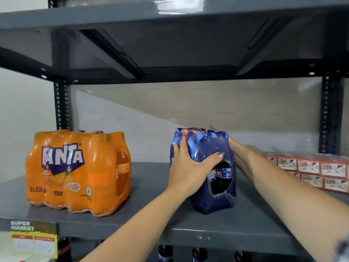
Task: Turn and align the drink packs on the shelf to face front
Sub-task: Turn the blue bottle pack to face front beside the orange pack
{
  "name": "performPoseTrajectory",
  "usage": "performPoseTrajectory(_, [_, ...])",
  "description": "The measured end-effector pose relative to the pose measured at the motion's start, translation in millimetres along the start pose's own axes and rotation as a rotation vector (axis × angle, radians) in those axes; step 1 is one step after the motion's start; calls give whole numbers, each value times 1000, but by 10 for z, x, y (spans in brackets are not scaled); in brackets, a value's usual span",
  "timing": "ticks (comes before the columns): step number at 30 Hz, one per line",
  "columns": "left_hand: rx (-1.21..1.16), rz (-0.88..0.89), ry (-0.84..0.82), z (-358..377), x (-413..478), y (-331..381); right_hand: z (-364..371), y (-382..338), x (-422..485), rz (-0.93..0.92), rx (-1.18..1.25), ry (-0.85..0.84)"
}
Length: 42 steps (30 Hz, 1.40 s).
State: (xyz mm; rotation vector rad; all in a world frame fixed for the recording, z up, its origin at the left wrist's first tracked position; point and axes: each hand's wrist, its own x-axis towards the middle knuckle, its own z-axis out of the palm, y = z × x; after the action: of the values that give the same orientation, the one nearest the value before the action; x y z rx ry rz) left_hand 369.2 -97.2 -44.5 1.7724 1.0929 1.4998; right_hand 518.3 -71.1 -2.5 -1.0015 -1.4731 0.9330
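A dark blue shrink-wrapped pack of cola bottles (213, 197) stands in the middle of the grey shelf (151, 216), its narrow end with a torn hole toward me. My left hand (188, 163) grips its near left corner, thumb across the end face. My right hand (239, 156) is pressed on the pack's far right side, fingers mostly hidden behind it. An orange Fanta pack (79, 171) sits at the shelf's left with its logo facing forward, slightly angled.
A red and white stack of cartons (313, 171) lies at the right end of the shelf. Another grey shelf (170, 16) hangs overhead. Slotted uprights (61, 106) stand at the back corners. A price label (34, 239) hangs on the front edge; dark bottles (199, 254) stand below.
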Motion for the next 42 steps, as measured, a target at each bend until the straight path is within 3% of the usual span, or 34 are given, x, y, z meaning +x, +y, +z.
performPoseTrajectory(3, [-132, 18, -75, -120, 54, -45, 256, -102, -89, 51, 62, -29])
performPoseTrajectory(6, [-326, 4, -195, -321, 66, -78, 174, 56, 165, 74, -161, 53])
performPoseTrajectory(10, [-535, -155, -118, -616, 47, -133, 18, 80, 289, 125, -288, 54])
performPoseTrajectory(13, [-532, -318, -166, -839, 62, -89, 65, -89, 143, 222, -389, 124])
performPoseTrajectory(17, [-527, -389, -150, -952, 59, -73, -16, -44, 62, 142, -421, 227])
performPoseTrajectory(23, [-450, -505, 107, -839, 113, -76, -44, -18, -248, 72, -541, 386])
performPoseTrajectory(29, [-444, -510, 171, -818, 303, -258, 85, 21, -473, 3, -407, 419])
performPoseTrajectory(35, [-351, -388, 156, -757, 257, -311, 22, 66, -448, 145, -23, 55])
performPoseTrajectory(42, [-265, -414, 209, -802, 178, -239, 75, 86, -548, 83, -32, 63])
